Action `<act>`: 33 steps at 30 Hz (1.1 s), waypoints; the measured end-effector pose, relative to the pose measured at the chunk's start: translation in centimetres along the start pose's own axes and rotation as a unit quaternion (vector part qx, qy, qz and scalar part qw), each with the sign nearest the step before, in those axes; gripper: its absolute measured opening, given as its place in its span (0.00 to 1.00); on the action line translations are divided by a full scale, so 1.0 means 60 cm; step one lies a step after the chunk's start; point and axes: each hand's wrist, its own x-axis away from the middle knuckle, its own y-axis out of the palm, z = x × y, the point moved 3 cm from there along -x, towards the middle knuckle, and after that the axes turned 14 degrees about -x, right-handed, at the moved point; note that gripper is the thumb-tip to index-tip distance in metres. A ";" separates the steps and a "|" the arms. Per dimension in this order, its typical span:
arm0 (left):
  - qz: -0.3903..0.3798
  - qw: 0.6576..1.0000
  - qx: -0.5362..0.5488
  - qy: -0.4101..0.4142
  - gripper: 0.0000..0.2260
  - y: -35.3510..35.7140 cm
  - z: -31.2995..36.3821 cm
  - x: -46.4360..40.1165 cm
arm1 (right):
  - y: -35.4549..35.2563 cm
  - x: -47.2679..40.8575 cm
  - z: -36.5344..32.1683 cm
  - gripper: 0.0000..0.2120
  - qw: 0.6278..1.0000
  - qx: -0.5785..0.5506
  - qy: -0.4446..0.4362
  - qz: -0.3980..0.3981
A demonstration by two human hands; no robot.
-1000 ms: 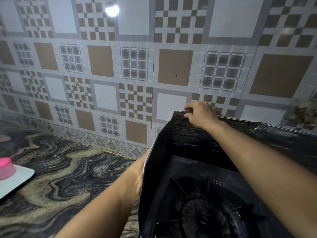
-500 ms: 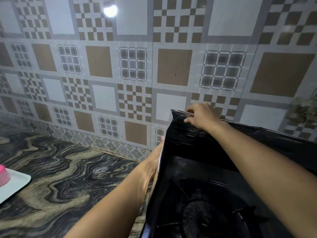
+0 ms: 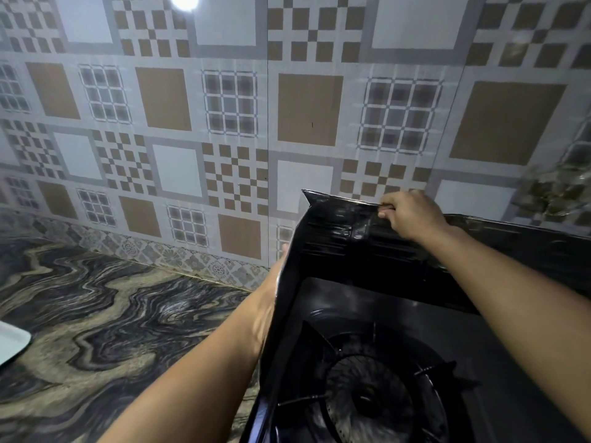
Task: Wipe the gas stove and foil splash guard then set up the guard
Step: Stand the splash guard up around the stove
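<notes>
— Sliding along the top edge, the right hand (image 3: pixel 412 215) is now sitting farther from the guard's back-left corner than it was a moment ago, and that corner is poking up free and pointed.

— And the foil splash guard (image 3: pixel 339 238) itself?

— It is standing around the gas stove (image 3: pixel 367 388), back panel against the tiled wall (image 3: pixel 224 123), left panel rising at the stove's left side, just beside the marbled table (image 3: pixel 96 314).

— How is it going to handle, do you reckon?

— Light and thin, I'd judge, and floppy: the creased surface and bent corner suggest it is creasing easily. Holding it at the top rim near a fold, with support behind the panel, looks safest to me.

— What is the right grip doing?

— It is pinching the rim of the back panel, fingers curled over the front and the edge running under them.

— And the left?

— The left hand (image 3: pixel 281 254) is reaching behind the left panel, outside it. Only a sliver is showing past the foil, so I cannot tell whether its grip is spread or closed.

— Anything else around?

— A white tray (image 3: pixel 12 343) is peeking in at the far left of the table.
</notes>
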 end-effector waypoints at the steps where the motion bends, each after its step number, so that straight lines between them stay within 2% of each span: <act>1: -0.025 0.999 0.013 0.019 0.33 0.009 -0.007 -0.009 | -0.001 0.000 0.001 0.07 1.000 0.009 -0.005 0.012; 2: -0.025 0.995 0.006 0.097 0.33 0.013 -0.004 -0.013 | -0.003 0.003 0.000 0.07 0.999 0.024 -0.010 0.028; 3: -0.015 0.996 0.000 0.090 0.32 0.000 0.008 -0.003 | -0.007 0.008 0.000 0.09 0.998 0.042 -0.016 0.050; 4: -0.019 0.999 -0.020 0.043 0.27 -0.004 0.002 0.009 | -0.013 0.014 0.001 0.11 0.995 0.062 -0.026 0.076; 5: -0.054 0.998 0.025 0.030 0.28 -0.020 -0.025 0.005 | -0.019 0.021 0.004 0.15 0.991 0.078 -0.037 0.102; 6: 0.018 1.000 0.003 0.000 0.31 -0.031 -0.032 0.006 | -0.027 0.028 0.009 0.18 0.988 0.087 -0.045 0.123; 8: 0.068 0.994 0.048 -0.075 0.37 -0.057 -0.047 0.012 | -0.043 0.041 0.025 0.20 0.986 0.076 -0.045 0.142; 11: 0.076 0.991 0.021 -0.112 0.39 -0.066 -0.080 0.014 | -0.061 0.059 0.059 0.17 0.988 0.070 -0.026 0.138; 13: 0.062 0.993 0.052 -0.089 0.37 -0.076 -0.093 0.031 | -0.067 0.075 0.080 0.14 0.988 0.078 -0.017 0.129; 16: 0.003 0.995 0.075 -0.069 0.20 -0.071 -0.087 0.062 | -0.075 0.098 0.104 0.13 0.990 0.081 -0.010 0.119; 17: 0.022 0.996 0.048 -0.066 0.21 -0.067 -0.084 0.064 | -0.080 0.106 0.110 0.14 0.990 0.085 -0.007 0.116; 18: 0.056 0.996 0.016 -0.072 0.26 -0.068 -0.085 0.060 | -0.084 0.113 0.115 0.15 0.990 0.087 -0.001 0.112; 19: 0.074 0.994 0.028 -0.079 0.33 -0.068 -0.084 0.051 | -0.086 0.117 0.118 0.16 0.991 0.085 0.005 0.107; 21: 0.087 0.992 0.042 -0.084 0.39 -0.059 -0.070 0.046 | -0.097 0.126 0.123 0.18 0.992 0.079 0.020 0.099; 28: 0.091 0.995 -0.016 -0.043 0.36 -0.061 -0.024 0.054 | -0.117 0.143 0.130 0.19 0.994 0.047 0.047 0.091; 30: 0.112 0.993 -0.015 -0.028 0.37 -0.086 -0.026 0.045 | -0.125 0.147 0.126 0.18 0.991 0.030 0.076 0.109; 32: 0.094 0.994 -0.034 -0.033 0.38 -0.093 -0.025 0.045 | -0.135 0.154 0.129 0.17 0.987 0.018 0.107 0.120; 33: 0.117 0.992 -0.051 -0.022 0.36 -0.094 -0.014 0.043 | -0.140 0.157 0.132 0.17 0.986 0.017 0.118 0.116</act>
